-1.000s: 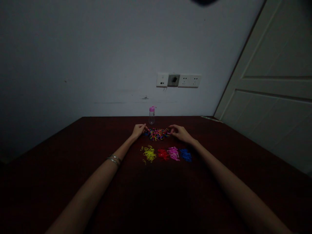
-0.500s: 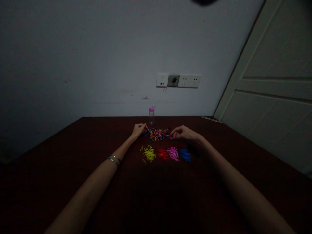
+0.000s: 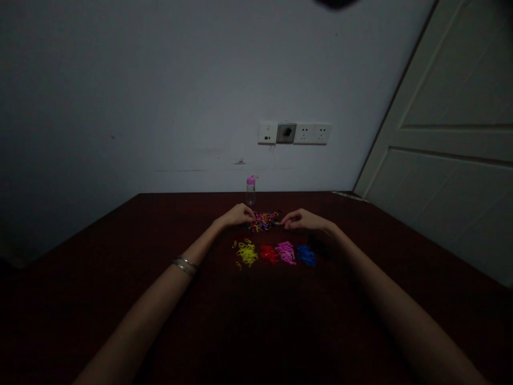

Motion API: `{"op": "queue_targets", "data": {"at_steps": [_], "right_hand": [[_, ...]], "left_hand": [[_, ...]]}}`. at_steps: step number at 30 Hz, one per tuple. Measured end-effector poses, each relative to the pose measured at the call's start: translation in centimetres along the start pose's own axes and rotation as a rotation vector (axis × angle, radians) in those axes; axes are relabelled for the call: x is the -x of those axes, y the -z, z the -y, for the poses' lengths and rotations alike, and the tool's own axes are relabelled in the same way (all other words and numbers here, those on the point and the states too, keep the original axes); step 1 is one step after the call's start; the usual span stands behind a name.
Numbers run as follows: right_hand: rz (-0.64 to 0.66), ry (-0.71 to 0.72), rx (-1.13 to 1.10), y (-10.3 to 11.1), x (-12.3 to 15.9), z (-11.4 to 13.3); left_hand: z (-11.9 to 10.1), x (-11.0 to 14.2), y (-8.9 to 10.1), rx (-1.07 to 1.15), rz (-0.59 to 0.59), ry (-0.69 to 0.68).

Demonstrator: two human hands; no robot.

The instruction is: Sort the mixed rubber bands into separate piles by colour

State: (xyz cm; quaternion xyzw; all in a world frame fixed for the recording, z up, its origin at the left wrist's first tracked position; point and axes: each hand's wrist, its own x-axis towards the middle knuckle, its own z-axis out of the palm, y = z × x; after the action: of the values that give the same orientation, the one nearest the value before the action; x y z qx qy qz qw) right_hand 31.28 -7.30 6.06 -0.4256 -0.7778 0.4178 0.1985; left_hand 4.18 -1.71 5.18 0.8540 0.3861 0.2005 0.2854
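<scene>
A mixed heap of small rubber bands point(image 3: 265, 220) in many colours lies on the dark red-brown table. At its left edge is my left hand point(image 3: 237, 215), fingers bent down and pressed together over the bands; whatever they grip is too small to make out. My right hand point(image 3: 303, 220) rests at the heap's right edge with curled fingers, and I cannot make out what is between them. Nearer to me lie sorted piles in a row: yellow rubber bands point(image 3: 247, 253), red rubber bands point(image 3: 268, 254), pink rubber bands point(image 3: 286, 253) and blue rubber bands point(image 3: 305, 255).
Behind the heap stands a clear bottle point(image 3: 250, 194) with a pink lid. The table point(image 3: 180, 214) meets a pale wall carrying sockets point(image 3: 312, 133). A white panelled door point(image 3: 444, 144) is at the right.
My left hand has moved right, from beside the heap onto its left part. My right hand stays at the right edge, its fingers a little more drawn together.
</scene>
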Motion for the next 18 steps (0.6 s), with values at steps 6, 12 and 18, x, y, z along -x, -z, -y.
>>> {"op": "queue_targets", "data": {"at_steps": [6,12,18], "right_hand": [[-0.173,-0.03,0.004,-0.2,-0.4,-1.9],[-0.225,-0.064,0.053,-1.0,-1.1,-3.1],[-0.257,-0.044,0.079,-1.3,-1.3,-3.1]], "left_hand": [[-0.7,-0.3,-1.9,-0.169,0.008,-0.069],[0.3,-0.3,-2.5,-0.14,-0.044,-0.074],[1.0,-0.6,-3.0,-0.185,-0.043,-0.052]]}}
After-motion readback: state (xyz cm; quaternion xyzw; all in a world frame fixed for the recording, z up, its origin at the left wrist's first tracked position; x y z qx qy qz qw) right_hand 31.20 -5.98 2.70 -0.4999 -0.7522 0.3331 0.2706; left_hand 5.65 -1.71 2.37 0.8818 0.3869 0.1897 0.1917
